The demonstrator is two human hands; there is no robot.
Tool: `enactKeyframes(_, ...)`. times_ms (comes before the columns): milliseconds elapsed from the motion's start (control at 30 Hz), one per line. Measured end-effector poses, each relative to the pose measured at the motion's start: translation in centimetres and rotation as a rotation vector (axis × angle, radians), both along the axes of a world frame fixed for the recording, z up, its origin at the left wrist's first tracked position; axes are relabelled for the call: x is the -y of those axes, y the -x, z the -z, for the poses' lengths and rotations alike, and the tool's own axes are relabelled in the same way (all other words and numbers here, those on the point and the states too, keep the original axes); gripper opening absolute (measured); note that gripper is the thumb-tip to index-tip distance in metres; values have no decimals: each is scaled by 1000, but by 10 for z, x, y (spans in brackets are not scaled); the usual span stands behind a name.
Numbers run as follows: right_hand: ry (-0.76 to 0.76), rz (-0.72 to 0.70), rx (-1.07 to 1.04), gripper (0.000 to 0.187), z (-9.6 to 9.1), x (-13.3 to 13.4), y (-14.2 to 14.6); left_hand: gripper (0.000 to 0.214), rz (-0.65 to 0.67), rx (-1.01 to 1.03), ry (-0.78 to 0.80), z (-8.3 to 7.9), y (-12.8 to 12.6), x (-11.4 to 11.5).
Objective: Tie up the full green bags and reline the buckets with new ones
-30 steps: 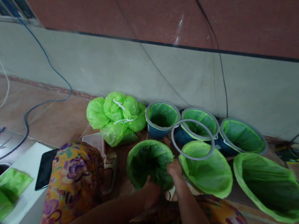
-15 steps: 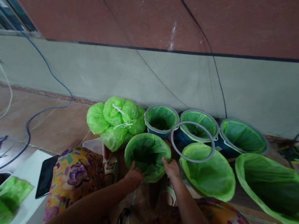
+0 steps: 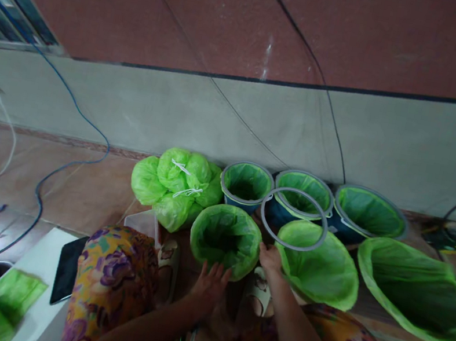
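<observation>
In front of me stands a small bin (image 3: 199, 236) lined with a green plastic bag, the bag folded over its rim. My left hand (image 3: 209, 288) is open, fingers spread against the near side of the bag's folded edge. At the bin's right side is my right hand (image 3: 270, 260), its fingertips at the bag's edge and its fingers seemingly apart, partly hidden. Just to the right stands a wider bin (image 3: 316, 268) with a green liner. A loose grey ring (image 3: 289, 245) leans across that bin and one behind it.
Along the wall (image 3: 167, 113) are several lined blue bins with grey rings (image 3: 244, 200). Tied green bags (image 3: 179, 185) lie to their left. A large lined bin (image 3: 418, 292) is far right. A tablet (image 3: 66, 271) lies on a white surface at left; cables (image 3: 41, 196) cross the floor.
My left hand has drawn back from inside the bin to its near edge, its fingers spreading. My right hand has shifted slightly right, to the outside of the rim.
</observation>
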State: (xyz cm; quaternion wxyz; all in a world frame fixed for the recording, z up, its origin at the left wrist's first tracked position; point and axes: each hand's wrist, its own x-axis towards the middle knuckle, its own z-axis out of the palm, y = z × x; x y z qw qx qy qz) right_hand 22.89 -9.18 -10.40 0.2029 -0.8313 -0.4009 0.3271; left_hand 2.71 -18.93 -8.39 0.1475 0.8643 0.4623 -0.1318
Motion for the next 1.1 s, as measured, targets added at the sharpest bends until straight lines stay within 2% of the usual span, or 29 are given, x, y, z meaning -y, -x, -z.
enactKeyframes(67,1,-20,74,37,-6,1,4,62,6,-7,-11,-1,4,1)
enactKeyframes(133,-61,-84,149,38,-15,-3,7,62,20,-2,-14,-7,7,1)
enactKeyframes(233,-207,-256,282,36,-27,-19,13,57,85,50,12,-25,7,-6)
enactKeyframes(300,-241,-322,344,36,-32,-36,17,54,128,83,47,-42,6,-17)
enactKeyframes(433,-84,-386,410,32,-32,-71,28,39,107,46,168,-77,8,-50)
enactKeyframes(533,8,-421,440,28,-24,-85,36,33,142,45,196,-93,18,-79)
enactKeyframes(633,42,-455,490,28,-16,-88,40,34,158,95,184,-97,29,-102)
enactKeyframes(733,98,-470,565,29,-12,-88,43,34,143,103,198,-93,33,-112)
enactKeyframes(967,152,-428,663,29,-9,-92,47,27,306,164,232,-89,20,-99)
enactKeyframes(1100,106,-403,568,33,-14,-85,45,29,295,126,255,-89,22,-97)
